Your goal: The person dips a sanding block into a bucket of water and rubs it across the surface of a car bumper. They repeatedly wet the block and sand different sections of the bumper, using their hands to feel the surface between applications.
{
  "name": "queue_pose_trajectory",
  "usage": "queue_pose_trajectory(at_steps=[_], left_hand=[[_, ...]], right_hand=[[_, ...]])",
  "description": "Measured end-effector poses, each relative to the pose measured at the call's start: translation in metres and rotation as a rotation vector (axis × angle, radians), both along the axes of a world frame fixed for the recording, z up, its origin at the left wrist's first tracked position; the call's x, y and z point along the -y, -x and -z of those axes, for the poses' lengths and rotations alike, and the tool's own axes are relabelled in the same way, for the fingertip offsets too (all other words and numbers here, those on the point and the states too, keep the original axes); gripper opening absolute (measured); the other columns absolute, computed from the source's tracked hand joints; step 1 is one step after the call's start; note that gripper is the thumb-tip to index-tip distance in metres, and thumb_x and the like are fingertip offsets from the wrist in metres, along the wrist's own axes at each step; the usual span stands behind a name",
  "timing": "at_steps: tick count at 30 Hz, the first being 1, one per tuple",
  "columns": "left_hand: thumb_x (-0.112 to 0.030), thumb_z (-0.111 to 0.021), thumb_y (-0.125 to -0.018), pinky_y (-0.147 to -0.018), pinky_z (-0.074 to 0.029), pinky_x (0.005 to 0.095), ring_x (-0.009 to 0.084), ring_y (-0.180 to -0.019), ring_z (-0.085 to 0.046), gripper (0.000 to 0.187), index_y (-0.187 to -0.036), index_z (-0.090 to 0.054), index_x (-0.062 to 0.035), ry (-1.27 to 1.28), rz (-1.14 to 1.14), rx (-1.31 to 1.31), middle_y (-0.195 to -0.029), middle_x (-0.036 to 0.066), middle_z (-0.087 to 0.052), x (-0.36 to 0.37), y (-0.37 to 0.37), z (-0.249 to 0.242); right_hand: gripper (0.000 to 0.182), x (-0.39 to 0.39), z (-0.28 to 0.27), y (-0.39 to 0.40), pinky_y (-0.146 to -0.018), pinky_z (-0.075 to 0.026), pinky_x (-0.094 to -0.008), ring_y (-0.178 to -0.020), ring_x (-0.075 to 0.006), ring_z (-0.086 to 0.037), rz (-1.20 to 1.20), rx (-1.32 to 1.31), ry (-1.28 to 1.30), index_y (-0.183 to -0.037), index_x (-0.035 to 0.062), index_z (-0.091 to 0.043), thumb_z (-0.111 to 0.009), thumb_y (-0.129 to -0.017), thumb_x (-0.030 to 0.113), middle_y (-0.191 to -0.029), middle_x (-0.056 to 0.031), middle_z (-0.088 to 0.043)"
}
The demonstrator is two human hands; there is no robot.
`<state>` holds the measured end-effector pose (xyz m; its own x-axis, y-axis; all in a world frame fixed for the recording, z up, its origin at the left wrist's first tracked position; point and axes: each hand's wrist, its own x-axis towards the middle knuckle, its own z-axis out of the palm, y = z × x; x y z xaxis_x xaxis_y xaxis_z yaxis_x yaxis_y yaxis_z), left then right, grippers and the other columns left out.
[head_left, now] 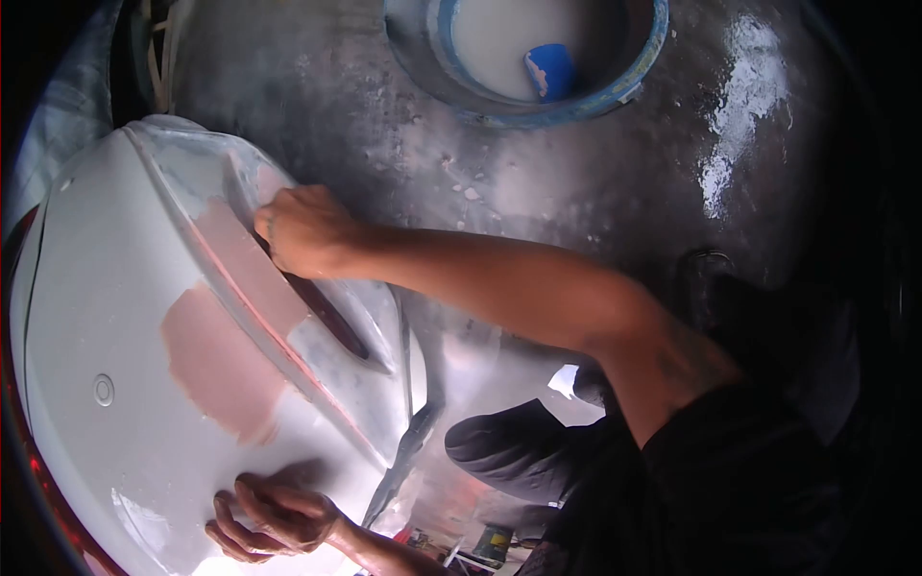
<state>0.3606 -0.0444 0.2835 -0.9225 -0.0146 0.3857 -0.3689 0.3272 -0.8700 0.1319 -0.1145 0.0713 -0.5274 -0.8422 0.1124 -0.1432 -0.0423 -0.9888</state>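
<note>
A white car body panel (91,288) fills the left side, with pink patches (226,360) on its surface and a raised ridge beside a long dark slot (331,322). My right hand (303,230) is closed at the upper part of this slot, fingers curled against the panel edge; whatever it may hold is hidden. Lower down, my left hand (274,523) hovers over or rests on the white surface, its fingers apart and slightly bent, with nothing visible in them.
At the top, a blue-rimmed bucket (519,120) holds cloudy liquid and a blue piece (550,72). White smears (744,106) mark the grey floor (499,173). My dark-clothed knee (504,442) is near the panel's lower right. A red light strip (58,509) edges the panel.
</note>
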Motion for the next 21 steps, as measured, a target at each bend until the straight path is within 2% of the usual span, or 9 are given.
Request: queue_pose_trajectory(at_steps=[1, 3, 6, 9, 12, 15, 16, 18, 21], left_hand=[[-0.021, -0.062, -0.101, -0.107, -0.040, 0.0515, 0.0355, -0.131, -0.053, 0.020, -0.104, -0.077, -0.0085, -0.002, 0.020, -0.006, -0.122, 0.015, -0.067, 0.003, -0.001, 0.000], [-0.022, -0.062, -0.101, -0.108, -0.039, 0.0518, 0.0353, -0.132, -0.053, 0.021, -0.104, -0.077, -0.0085, -0.005, 0.037, -0.024, -0.123, 0.015, -0.067, 0.005, 0.000, 0.003], [-0.022, -0.062, -0.100, -0.109, -0.037, 0.0519, 0.0349, -0.133, -0.052, 0.020, -0.103, -0.077, -0.0089, -0.018, -0.001, -0.012, -0.123, 0.015, -0.067, 0.002, -0.002, 0.002], [-0.020, -0.061, -0.099, -0.110, -0.036, 0.0518, 0.0346, -0.133, -0.052, 0.019, -0.102, -0.078, -0.0094, -0.048, 0.029, -0.015, -0.123, 0.015, -0.067, 0.003, -0.003, -0.001], [-0.018, -0.060, -0.099, -0.110, -0.036, 0.0519, 0.0348, -0.133, -0.052, 0.019, -0.102, -0.078, -0.0097, -0.010, 0.006, -0.016, -0.124, 0.016, -0.067, 0.005, -0.001, 0.001], [-0.016, -0.060, -0.098, -0.110, -0.038, 0.0519, 0.0351, -0.133, -0.052, 0.019, -0.102, -0.078, -0.0092, -0.045, 0.030, 0.015, -0.124, 0.015, -0.067, 0.004, -0.005, 0.000], [-0.017, -0.060, -0.099, -0.110, -0.038, 0.0519, 0.0352, -0.133, -0.052, 0.020, -0.103, -0.078, -0.0089, -0.023, 0.023, 0.018, -0.124, 0.015, -0.067, 0.003, -0.002, 0.001], [-0.017, -0.059, -0.099, -0.109, -0.039, 0.0519, 0.0354, -0.133, -0.052, 0.020, -0.103, -0.077, -0.0085, 0.003, 0.024, 0.008, -0.124, 0.015, -0.067, 0.004, 0.001, 0.003], [-0.017, -0.059, -0.099, -0.110, -0.038, 0.0516, 0.0358, -0.132, -0.052, 0.021, -0.102, -0.077, -0.0081, 0.015, 0.009, 0.004, -0.124, 0.014, -0.067, 0.004, 0.001, 0.003]], right_hand=[[0.016, -0.002, -0.001, -0.001, -0.084, -0.057, -0.0408, -0.091, -0.0322, -0.073, 0.001, -0.004, 0.008, -0.095, 0.0104, -0.077, -0.072, -0.080, 0.009, -0.090, -0.0148, -0.075], [0.007, -0.008, 0.005, -0.003, -0.078, -0.056, -0.0463, -0.084, -0.0383, -0.071, 0.010, 0.108, 0.113, -0.082, 0.0048, -0.073, -0.068, -0.077, 0.005, -0.081, -0.0205, -0.071], [0.005, 0.019, 0.005, 0.007, -0.077, -0.056, -0.0466, -0.084, -0.0384, -0.071, 0.101, 0.190, 0.119, -0.081, 0.0042, -0.072, -0.069, -0.077, 0.006, -0.081, -0.0200, -0.071], [0.004, 0.022, 0.012, -0.006, -0.076, -0.055, -0.0469, -0.083, -0.0390, -0.071, 0.191, 0.053, 0.145, -0.078, 0.0045, -0.071, -0.068, -0.077, 0.005, -0.081, -0.0198, -0.071], [0.003, 0.001, 0.005, 0.002, -0.075, -0.055, -0.0475, -0.083, -0.0397, -0.070, 0.004, 0.085, 0.086, -0.076, 0.0049, -0.071, -0.068, -0.077, 0.005, -0.081, -0.0192, -0.071], [0.002, 0.013, 0.000, 0.015, -0.074, -0.055, -0.0472, -0.082, -0.0393, -0.070, 0.066, 0.199, 0.111, -0.074, 0.0056, -0.069, -0.069, -0.077, 0.005, -0.080, -0.0187, -0.071], [0.002, 0.014, 0.003, 0.010, -0.074, -0.055, -0.0472, -0.082, -0.0393, -0.070, 0.074, 0.219, 0.103, -0.074, 0.0056, -0.069, -0.069, -0.077, 0.005, -0.080, -0.0187, -0.071], [0.013, 0.015, 0.004, 0.006, -0.086, -0.057, -0.0416, -0.093, -0.0313, -0.073, 0.055, -0.013, 0.021, -0.092, 0.0102, -0.076, -0.075, -0.079, 0.012, -0.093, -0.0127, -0.075], [0.012, -0.003, 0.003, 0.007, -0.087, -0.056, -0.0416, -0.094, -0.0319, -0.073, -0.099, 0.074, 0.020, -0.092, 0.0106, -0.076, -0.073, -0.081, 0.013, -0.092, -0.0122, -0.075]])
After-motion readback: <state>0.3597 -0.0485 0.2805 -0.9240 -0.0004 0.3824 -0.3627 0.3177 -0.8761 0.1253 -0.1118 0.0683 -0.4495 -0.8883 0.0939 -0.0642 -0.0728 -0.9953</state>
